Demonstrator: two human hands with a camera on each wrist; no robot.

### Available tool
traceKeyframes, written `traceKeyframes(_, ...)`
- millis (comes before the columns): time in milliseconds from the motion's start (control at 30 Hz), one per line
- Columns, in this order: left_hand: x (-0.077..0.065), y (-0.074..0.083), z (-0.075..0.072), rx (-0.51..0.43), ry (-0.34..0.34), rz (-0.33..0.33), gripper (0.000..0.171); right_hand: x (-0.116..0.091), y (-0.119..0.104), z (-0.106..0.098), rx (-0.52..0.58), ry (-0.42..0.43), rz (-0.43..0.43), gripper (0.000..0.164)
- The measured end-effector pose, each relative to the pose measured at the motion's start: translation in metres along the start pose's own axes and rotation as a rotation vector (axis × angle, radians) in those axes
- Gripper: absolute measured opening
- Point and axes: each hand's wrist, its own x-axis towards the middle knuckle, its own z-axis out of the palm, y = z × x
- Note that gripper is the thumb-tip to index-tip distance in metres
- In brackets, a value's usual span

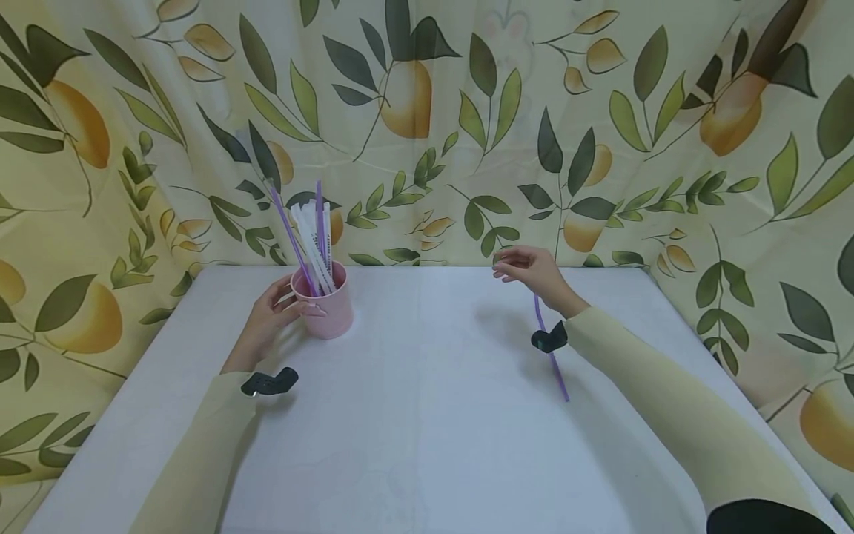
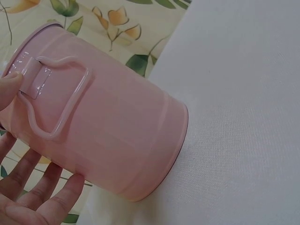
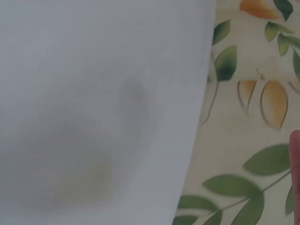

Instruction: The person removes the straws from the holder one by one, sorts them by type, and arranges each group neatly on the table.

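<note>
On the left of the head view stands a small pink bucket (image 1: 333,315), holding white sticks with print (image 1: 310,245) and purple sticks (image 1: 287,230). My left hand (image 1: 270,319) grips the bucket's side near the rim. In the left wrist view the thumb is by the bucket's handle (image 2: 77,101), with the fingers (image 2: 61,197) around the other side. My right hand (image 1: 534,274) hovers above the table towards its back edge, fingers loosely bent, nothing seen between them. A thin purple stick (image 1: 559,374) passes beneath the right wrist; its far end is hidden by the hand.
A white table (image 1: 414,415) spreads below both arms. Behind and beside it hangs a curtain with a fruit and leaf print (image 1: 427,193). A black strap with a small device (image 1: 270,382) sits on each wrist. The right wrist view shows mostly tabletop (image 3: 93,56) and the hand's shadow.
</note>
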Motion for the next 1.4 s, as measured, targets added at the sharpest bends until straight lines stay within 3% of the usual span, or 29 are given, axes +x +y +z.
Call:
traceKeyframes(267,0.001,0.0,0.0,-0.035,0.006,-0.003,0.074,0.029,-0.029,0.039,0.023,-0.034,-0.062,0.035)
traceKeyframes(967,0.004,-0.003,0.0,-0.054,0.009,0.008,0.073,0.093,-0.095,0.127,0.06,-0.116,-0.08,0.033)
traceKeyframes(1200,0.006,-0.005,0.0,-0.071,0.01,0.013,0.072,0.103,-0.111,0.151,0.064,-0.16,-0.071,0.038)
traceKeyframes(1400,0.007,-0.007,0.0,-0.074,0.016,0.008,0.073,0.108,-0.121,0.174,0.082,-0.209,-0.052,0.033)
